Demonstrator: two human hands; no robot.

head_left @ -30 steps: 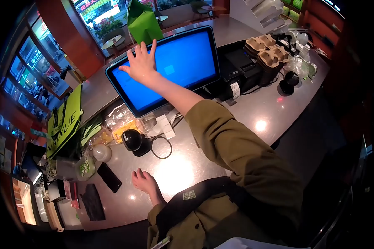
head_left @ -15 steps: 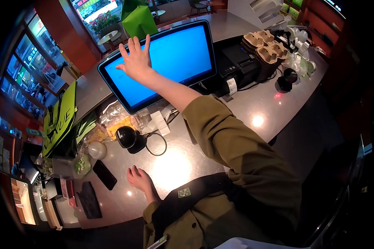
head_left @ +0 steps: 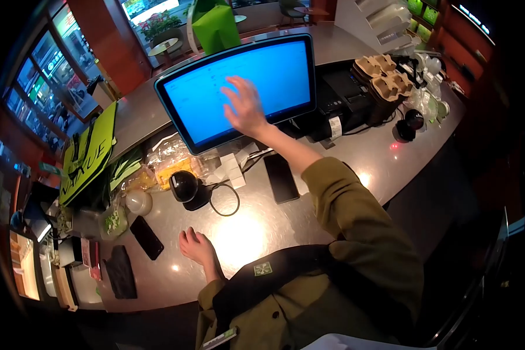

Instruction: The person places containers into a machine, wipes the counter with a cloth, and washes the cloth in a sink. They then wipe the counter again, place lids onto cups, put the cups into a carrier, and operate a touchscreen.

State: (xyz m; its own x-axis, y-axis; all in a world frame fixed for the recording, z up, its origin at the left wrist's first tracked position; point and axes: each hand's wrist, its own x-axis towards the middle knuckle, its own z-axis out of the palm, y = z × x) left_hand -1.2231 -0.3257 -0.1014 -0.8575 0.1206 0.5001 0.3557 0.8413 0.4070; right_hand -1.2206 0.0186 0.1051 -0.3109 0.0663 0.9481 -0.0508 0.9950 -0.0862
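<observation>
My right hand [head_left: 245, 108] is over the middle of a wide touchscreen monitor [head_left: 280, 76] with a lit blue display. Its fingers are apart and a little blurred, and nothing is in it. Down on the metal counter [head_left: 192, 286] lies my left hand [head_left: 197, 247], empty, with its fingers loosely bent and apart. A black phone [head_left: 147, 237] is to the left of that hand. Another dark phone [head_left: 281, 178] lies below the screen, beside my right forearm. Between the hands stands a round black scanner [head_left: 184, 186] with a looped cable.
Right of the screen, a black receipt printer [head_left: 335, 93] has a paper slip hanging out, with cardboard cup carriers [head_left: 385, 76] beside it. A second black scanner [head_left: 407, 125] casts red light. Green bags [head_left: 90, 154], a plastic-wrapped yellow packet [head_left: 178, 166] and a dark cloth pouch [head_left: 121, 271] are at left.
My right hand has moved right and down from the screen's upper left to its middle. The phone under that arm has come into full view. My left hand stays on the counter.
</observation>
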